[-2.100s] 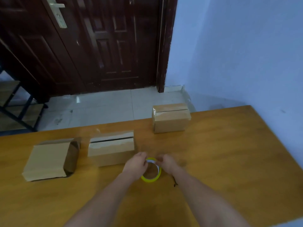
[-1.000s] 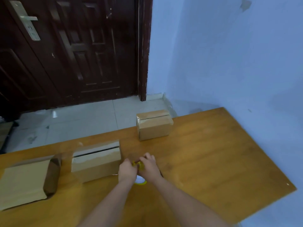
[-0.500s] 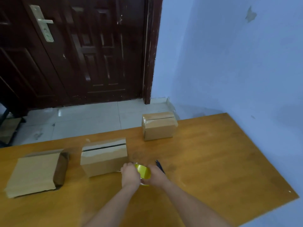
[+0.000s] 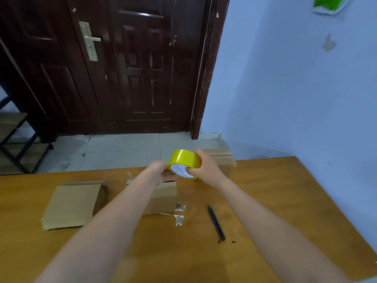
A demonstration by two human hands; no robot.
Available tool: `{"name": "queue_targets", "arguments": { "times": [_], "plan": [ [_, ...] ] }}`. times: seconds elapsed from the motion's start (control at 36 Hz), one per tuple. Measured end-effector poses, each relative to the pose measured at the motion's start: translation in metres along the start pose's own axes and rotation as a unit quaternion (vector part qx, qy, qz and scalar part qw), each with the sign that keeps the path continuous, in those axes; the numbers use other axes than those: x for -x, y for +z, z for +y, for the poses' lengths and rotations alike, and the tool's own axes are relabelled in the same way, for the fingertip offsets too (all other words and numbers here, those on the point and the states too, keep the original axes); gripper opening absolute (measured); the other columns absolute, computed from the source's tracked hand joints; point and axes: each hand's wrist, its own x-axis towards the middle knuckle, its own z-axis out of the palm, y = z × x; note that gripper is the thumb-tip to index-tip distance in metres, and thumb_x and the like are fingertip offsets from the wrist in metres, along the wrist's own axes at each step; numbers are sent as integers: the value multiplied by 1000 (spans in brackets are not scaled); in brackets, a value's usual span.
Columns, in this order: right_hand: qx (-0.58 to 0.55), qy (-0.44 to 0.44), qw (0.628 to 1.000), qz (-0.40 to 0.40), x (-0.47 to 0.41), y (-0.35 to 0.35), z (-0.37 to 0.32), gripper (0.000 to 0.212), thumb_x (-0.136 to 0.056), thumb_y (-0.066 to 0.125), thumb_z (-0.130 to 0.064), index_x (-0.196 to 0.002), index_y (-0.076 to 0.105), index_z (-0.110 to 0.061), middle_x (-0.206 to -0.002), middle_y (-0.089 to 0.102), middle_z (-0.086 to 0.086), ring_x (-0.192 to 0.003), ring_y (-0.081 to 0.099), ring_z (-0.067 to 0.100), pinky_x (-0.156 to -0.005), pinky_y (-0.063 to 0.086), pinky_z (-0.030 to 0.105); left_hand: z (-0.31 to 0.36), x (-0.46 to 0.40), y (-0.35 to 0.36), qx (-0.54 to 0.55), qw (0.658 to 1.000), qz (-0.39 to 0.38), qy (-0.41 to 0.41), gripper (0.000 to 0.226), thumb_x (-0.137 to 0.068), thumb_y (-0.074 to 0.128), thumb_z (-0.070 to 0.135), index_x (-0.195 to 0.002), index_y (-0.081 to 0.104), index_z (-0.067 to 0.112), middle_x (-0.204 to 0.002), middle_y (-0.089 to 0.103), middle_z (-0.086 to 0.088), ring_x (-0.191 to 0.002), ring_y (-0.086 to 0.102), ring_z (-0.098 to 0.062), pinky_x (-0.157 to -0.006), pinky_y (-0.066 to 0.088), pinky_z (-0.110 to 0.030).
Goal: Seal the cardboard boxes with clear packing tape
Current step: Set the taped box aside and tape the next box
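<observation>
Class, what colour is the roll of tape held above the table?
Yellow, with a white core face; the tape roll shows in the head view.

Dim, flat indoor light with a bluish cast. Glare streaks on the dark door (image 4: pixel 142 64). Soft shadows under my arms on the surface (image 4: pixel 285 201). Whole frame soft; wide-angle bending at the edges.

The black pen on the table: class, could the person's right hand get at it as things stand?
Probably not at once: the right hand grips the tape roll. Otherwise the way looks free; the black pen lies uncovered on the table under the right forearm.
</observation>
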Motion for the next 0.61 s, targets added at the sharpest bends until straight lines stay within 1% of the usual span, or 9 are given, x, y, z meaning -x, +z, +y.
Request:
{"name": "queue_targets", "arguments": {
  "times": [0.08,0.19,0.22,0.28,0.31,0.36,0.42,0.53,0.61],
  "plan": [
    [95,-40,995,-1,-13,4,-27,32,-72,66,-28,-84,39,-18,-68,44,1,-63,41,21,-57,35,35,22,8,-19,-73,995,55,35,34,-96,34,-6,-64,42,4,-35,50,-5,-40,49,-21,-39,41,-27],
    [194,-86,977,-4,-24,11,-53,33,-76,67,-27,-89,38,-16,-68,43,0,-68,45,28,-56,32,34,38,6,-48,-120,983,112,79,35,-94,37,-10,-62,35,5,-54,42,-9,-26,41,-14,-35,34,-15],
    [225,-100,969,-12,-26,12,-57,33,-77,66,-30,-93,42,-15,-72,46,2,-72,47,28,-57,31,32,41,5,-56,-131,981,123,77,34,-95,37,-8,-63,35,6,-59,42,-9,-31,45,-14,-39,39,-17],
    [319,-131,938,-38,-28,13,-62,43,-81,65,-41,-108,47,-12,-89,56,8,-83,52,29,-62,31,30,44,5,-73,-143,972,161,95,23,-96,40,-4,-73,44,2,-68,49,-10,-58,57,-22,-61,52,-29],
    [360,-137,921,-53,-29,14,-62,48,-82,63,-45,-113,47,-12,-99,59,9,-89,55,30,-64,32,30,46,5,-83,-141,969,177,102,11,-95,43,-3,-87,49,-2,-79,56,-14,-73,62,-29,-72,54,-36],
    [417,-131,897,-73,-31,18,-59,53,-85,59,-49,-121,46,-14,-109,61,10,-98,57,33,-65,35,31,45,-1,-96,-127,968,194,93,21,-95,46,-4,-116,46,-8,-107,59,-26,-98,64,-41,-84,53,-48],
    [472,-111,870,-86,-34,26,-55,51,-87,57,-48,-123,44,-14,-112,61,11,-101,59,33,-68,38,32,44,-2,-100,-142,968,186,88,28,-95,45,-5,-123,42,-11,-118,56,-32,-105,61,-44,-87,51,-52],
    [559,-52,823,-88,-41,40,-48,35,-91,58,-30,-119,48,-13,-112,62,6,-102,62,29,-70,35,30,32,-8,-101,-162,965,185,93,31,-94,44,-6,-124,44,-12,-119,56,-31,-108,59,-44,-90,50,-54],
    [569,-30,817,-82,-46,44,-41,33,-90,60,-29,-118,50,-14,-113,64,4,-105,62,27,-75,35,29,26,-7,-99,-142,969,182,91,29,-93,42,-2,-118,52,-13,-117,60,-31,-103,62,-40,-91,52,-48]
  ]
}}
